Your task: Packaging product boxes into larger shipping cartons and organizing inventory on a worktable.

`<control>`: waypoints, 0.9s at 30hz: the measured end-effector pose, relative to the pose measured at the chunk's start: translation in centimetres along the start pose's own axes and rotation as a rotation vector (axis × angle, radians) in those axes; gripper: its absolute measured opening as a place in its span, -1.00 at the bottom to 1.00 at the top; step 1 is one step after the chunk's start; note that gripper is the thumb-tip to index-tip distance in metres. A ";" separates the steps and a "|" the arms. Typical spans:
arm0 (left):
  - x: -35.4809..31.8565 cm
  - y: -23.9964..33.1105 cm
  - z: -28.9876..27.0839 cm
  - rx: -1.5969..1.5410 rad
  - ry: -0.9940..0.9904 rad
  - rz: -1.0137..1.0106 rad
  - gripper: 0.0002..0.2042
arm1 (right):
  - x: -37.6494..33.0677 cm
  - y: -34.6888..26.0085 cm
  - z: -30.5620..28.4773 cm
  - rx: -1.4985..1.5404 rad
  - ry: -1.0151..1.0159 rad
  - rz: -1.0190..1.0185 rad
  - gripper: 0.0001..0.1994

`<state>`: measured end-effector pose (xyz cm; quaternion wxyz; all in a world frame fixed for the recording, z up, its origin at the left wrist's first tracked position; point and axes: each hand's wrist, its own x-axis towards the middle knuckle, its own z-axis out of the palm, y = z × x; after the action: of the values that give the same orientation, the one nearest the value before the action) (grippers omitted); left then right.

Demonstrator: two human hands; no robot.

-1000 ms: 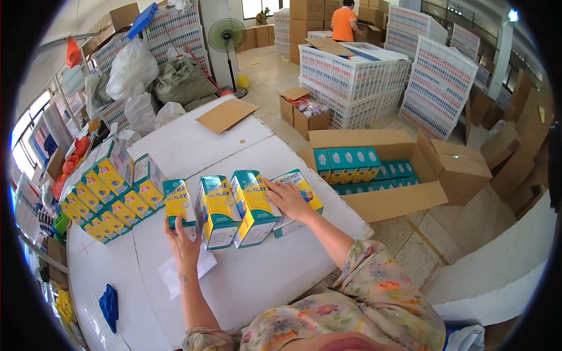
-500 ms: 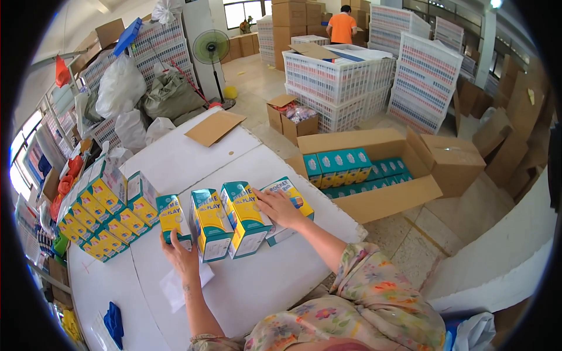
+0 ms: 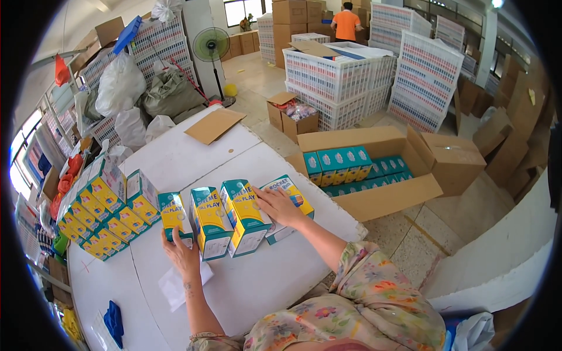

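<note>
On the white table, several teal-and-yellow toy boxes stand in a slightly uneven row. My left hand (image 3: pixel 180 256) is at the near end of the leftmost box (image 3: pixel 174 212), its fingers curled on the box's end and edge. Two more boxes, a second box (image 3: pixel 211 219) and a third box (image 3: pixel 246 216), stand beside it, tilted toward me. My right hand (image 3: pixel 280 207) lies with outstretched fingers across a white-fronted box (image 3: pixel 291 190) at the row's right end, fingertips touching the third box's side. A white sheet (image 3: pixel 178 288) lies partly beneath my left forearm.
A stack of similar boxes (image 3: pixel 96 213) stands at the table's left. Off the right edge is an open carton (image 3: pixel 383 202) filled with more boxes. Flat cardboard (image 3: pixel 215 126) and a blue cloth (image 3: pixel 113 324) lie on the table. Farther back are white crates (image 3: pixel 328 76), a fan (image 3: pixel 211 47) and a person in orange (image 3: pixel 346 24).
The leftmost box, with my left hand on it, has shifted slightly to the right. My right hand stays nearly where it was. The person in orange has moved a little to the right.
</note>
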<state>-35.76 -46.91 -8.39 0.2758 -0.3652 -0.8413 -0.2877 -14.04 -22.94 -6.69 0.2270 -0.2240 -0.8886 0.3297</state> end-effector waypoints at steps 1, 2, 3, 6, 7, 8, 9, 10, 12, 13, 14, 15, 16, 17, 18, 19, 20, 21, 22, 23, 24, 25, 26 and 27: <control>0.0 -0.1 0.0 0.001 -0.002 -0.002 -0.22 | 0.1 0.0 0.1 -0.001 -0.001 -0.002 -0.40; 0.0 0.0 0.0 0.006 0.002 0.002 -0.22 | 0.0 0.0 0.1 -0.003 0.001 -0.005 -0.40; 0.0 0.0 -0.1 0.010 0.006 0.005 -0.23 | 0.0 0.0 0.0 -0.003 0.002 -0.005 -0.40; -0.1 0.1 0.0 0.002 0.004 -0.002 -0.23 | -0.1 -0.2 -0.2 -0.009 -0.008 0.007 -0.40; -0.1 0.1 0.0 0.001 0.003 -0.002 -0.23 | -0.2 -0.2 -0.3 -0.011 -0.008 0.007 -0.40; -0.2 0.0 -0.1 0.003 0.004 0.002 -0.23 | -0.4 -0.3 -0.3 -0.012 -0.009 0.008 -0.40; -0.2 0.1 -0.1 0.005 0.005 0.006 -0.23 | -0.5 -0.2 -0.2 -0.013 -0.008 0.009 -0.40; -0.3 0.1 -0.2 0.004 0.004 0.005 -0.23 | -0.6 -0.1 -0.1 -0.012 0.010 -0.002 -0.40; -0.5 0.3 -0.4 0.008 0.022 0.003 -0.25 | -0.7 0.0 0.2 -0.010 0.022 -0.012 -0.41; -0.6 0.3 -0.6 0.013 0.018 -0.002 -0.25 | -0.7 -0.1 0.2 -0.014 0.031 -0.015 -0.42; -0.7 0.4 -0.7 0.004 0.019 0.002 -0.25 | -0.7 -0.1 0.4 -0.015 0.036 -0.018 -0.43; -0.8 0.2 -1.0 0.002 0.021 0.002 -0.25 | -0.5 -0.1 0.6 -0.006 0.020 -0.022 -0.43; -0.8 -0.3 -0.7 -0.023 0.023 0.001 -0.26 | -0.1 0.1 0.7 -0.032 0.019 -0.047 -0.44; -1.0 -1.0 -0.4 -0.040 0.022 -0.008 -0.27 | 0.2 0.3 1.2 -0.053 0.010 -0.074 -0.45; -0.4 0.0 -0.1 -0.089 -0.071 -0.022 -0.29 | 0.7 3.5 2.0 -0.182 0.089 -0.204 -0.49; -0.5 -0.7 -0.2 -0.063 -0.048 0.023 -0.31 | 0.8 2.9 2.4 -0.189 0.106 -0.264 -0.51; -0.4 -1.1 -0.2 -0.040 -0.030 0.066 -0.33 | 1.0 2.4 2.0 -0.193 0.124 -0.322 -0.53; 0.3 0.1 -0.5 -0.066 -0.034 0.088 -0.35 | 1.2 4.2 1.6 -0.269 0.141 -0.430 -0.55; 0.5 -0.2 -1.5 0.036 -0.116 0.075 -0.35 | 1.0 2.3 1.3 -0.209 0.124 -0.263 -0.56; 0.8 -0.7 -1.4 0.031 -0.119 0.101 -0.39 | 0.8 1.2 0.5 -0.163 0.116 -0.252 -0.55; 0.8 -1.2 -0.8 0.007 -0.120 0.145 -0.42 | 0.7 1.0 -0.1 -0.132 0.126 -0.227 -0.54; 0.7 -0.8 -1.1 0.063 -0.095 0.201 -0.43 | 0.6 0.9 -0.3 -0.114 0.105 -0.241 -0.54; 0.7 -0.7 -1.5 0.116 -0.063 0.261 -0.44 | 0.5 0.9 -0.6 -0.046 0.098 -0.169 -0.52; 0.2 -1.3 -2.0 0.119 -0.084 0.258 -0.44 | 0.6 0.6 -0.5 0.017 0.096 -0.097 -0.50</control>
<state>-36.36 -48.92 -7.25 0.2960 -0.4654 -0.8136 -0.1839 -14.11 -22.01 -6.61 0.2868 -0.1942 -0.8837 0.3148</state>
